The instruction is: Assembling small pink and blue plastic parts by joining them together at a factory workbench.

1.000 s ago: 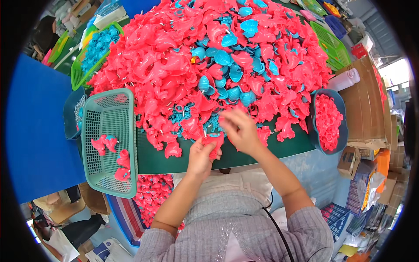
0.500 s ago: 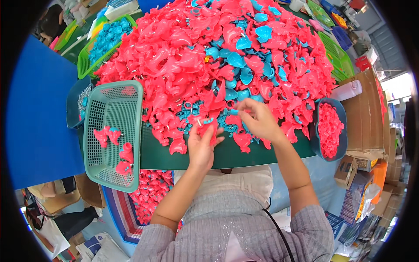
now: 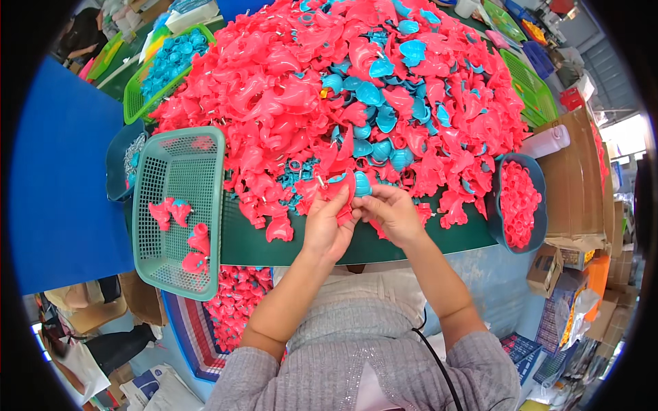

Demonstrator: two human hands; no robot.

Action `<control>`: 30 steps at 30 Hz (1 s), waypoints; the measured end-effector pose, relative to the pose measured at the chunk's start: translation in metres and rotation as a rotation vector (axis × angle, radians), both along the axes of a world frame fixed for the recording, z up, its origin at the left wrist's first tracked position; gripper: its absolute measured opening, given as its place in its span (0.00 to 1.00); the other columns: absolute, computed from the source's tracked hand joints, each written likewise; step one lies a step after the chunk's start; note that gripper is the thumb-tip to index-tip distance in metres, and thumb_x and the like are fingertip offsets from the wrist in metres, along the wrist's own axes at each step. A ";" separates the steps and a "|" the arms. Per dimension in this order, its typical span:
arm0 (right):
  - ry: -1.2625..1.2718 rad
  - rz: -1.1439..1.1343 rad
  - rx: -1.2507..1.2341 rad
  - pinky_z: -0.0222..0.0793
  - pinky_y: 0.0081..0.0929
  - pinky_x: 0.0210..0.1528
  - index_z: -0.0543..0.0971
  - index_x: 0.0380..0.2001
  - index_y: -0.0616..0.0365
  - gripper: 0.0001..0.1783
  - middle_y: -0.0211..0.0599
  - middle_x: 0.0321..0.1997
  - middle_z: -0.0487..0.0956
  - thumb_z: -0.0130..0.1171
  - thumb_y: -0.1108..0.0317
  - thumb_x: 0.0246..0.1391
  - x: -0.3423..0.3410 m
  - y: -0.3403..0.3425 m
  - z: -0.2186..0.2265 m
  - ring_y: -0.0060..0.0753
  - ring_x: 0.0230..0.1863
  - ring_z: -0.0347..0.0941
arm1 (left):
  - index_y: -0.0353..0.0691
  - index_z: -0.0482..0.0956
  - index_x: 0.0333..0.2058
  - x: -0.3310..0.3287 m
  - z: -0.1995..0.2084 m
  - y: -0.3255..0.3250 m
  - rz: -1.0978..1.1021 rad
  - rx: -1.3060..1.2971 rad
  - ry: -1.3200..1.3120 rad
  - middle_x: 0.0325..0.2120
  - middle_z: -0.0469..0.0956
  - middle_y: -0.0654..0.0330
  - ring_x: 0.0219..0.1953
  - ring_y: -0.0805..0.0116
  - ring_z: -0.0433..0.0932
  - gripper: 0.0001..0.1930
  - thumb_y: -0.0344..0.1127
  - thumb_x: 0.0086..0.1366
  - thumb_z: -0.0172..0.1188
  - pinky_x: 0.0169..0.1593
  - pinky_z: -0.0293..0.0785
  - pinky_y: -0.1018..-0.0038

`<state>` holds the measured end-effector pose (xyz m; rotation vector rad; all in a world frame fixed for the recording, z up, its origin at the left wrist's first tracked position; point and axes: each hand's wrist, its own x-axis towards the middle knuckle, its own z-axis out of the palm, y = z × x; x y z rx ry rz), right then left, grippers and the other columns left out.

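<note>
Both of my hands meet over the table's near side, in front of a big heap of pink plastic pieces [image 3: 274,96]. With its fingers closed, my left hand [image 3: 327,226] holds a glossy pink plastic part [image 3: 347,205], partly covered by the fingers. My right hand [image 3: 396,216] pinches a blue shell-shaped plastic piece [image 3: 362,183] against the right side of that pink part. Whether the two are joined cannot be made out. More blue shell-shaped pieces [image 3: 370,94] lie among the pink ones, just beyond my hands.
A green mesh basket [image 3: 142,233] with several pink-and-blue pieces stands at left, beside a dark bin of small metal parts [image 3: 130,161]. To the right is a dark bin of small pink rings [image 3: 519,205], near a cardboard box [image 3: 576,185]. The green table edge [image 3: 288,257] runs before me.
My right hand has moved left and nearer to me, bringing the blue piece to the pink part. My left hand has shifted slightly right, still holding the pink part.
</note>
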<state>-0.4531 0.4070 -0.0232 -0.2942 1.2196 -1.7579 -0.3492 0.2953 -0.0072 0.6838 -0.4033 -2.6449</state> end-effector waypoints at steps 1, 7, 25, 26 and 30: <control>-0.009 -0.061 0.003 0.73 0.21 0.35 0.79 0.37 0.63 0.07 0.34 0.32 0.81 0.60 0.75 0.54 0.004 0.001 -0.001 0.27 0.32 0.78 | 0.43 0.69 0.48 0.001 0.002 0.000 0.000 0.000 -0.004 0.36 0.78 0.60 0.30 0.71 0.79 0.11 0.29 0.67 0.52 0.30 0.74 0.76; 0.623 -0.205 -0.011 0.66 0.25 0.43 0.80 0.31 0.63 0.03 0.38 0.43 0.77 0.60 0.74 0.52 0.008 0.009 0.026 0.28 0.42 0.71 | 0.43 0.69 0.49 0.003 0.003 0.000 -0.002 -0.288 -0.083 0.39 0.77 0.61 0.36 0.69 0.76 0.11 0.36 0.70 0.48 0.37 0.73 0.72; 1.130 -0.055 0.167 0.60 0.36 0.56 0.81 0.29 0.59 0.04 0.44 0.61 0.65 0.62 0.72 0.49 0.026 -0.004 0.040 0.44 0.63 0.57 | 0.41 0.67 0.54 0.007 0.010 0.010 -0.039 -0.061 0.134 0.50 0.70 0.59 0.54 0.67 0.68 0.24 0.50 0.74 0.30 0.59 0.62 0.65; 1.163 -0.059 0.186 0.60 0.35 0.56 0.81 0.29 0.59 0.04 0.44 0.61 0.65 0.62 0.72 0.49 0.027 -0.004 0.042 0.44 0.63 0.57 | 0.41 0.67 0.54 0.006 0.010 0.010 -0.037 -0.061 0.135 0.50 0.70 0.59 0.54 0.67 0.68 0.24 0.50 0.74 0.30 0.59 0.62 0.65; 1.046 -0.100 0.168 0.46 0.48 0.65 0.81 0.29 0.59 0.06 0.48 0.60 0.67 0.63 0.69 0.47 0.031 -0.006 0.042 0.54 0.64 0.54 | 0.41 0.66 0.54 0.005 0.019 0.013 0.003 -0.038 0.138 0.49 0.70 0.60 0.52 0.67 0.68 0.24 0.50 0.74 0.30 0.58 0.63 0.65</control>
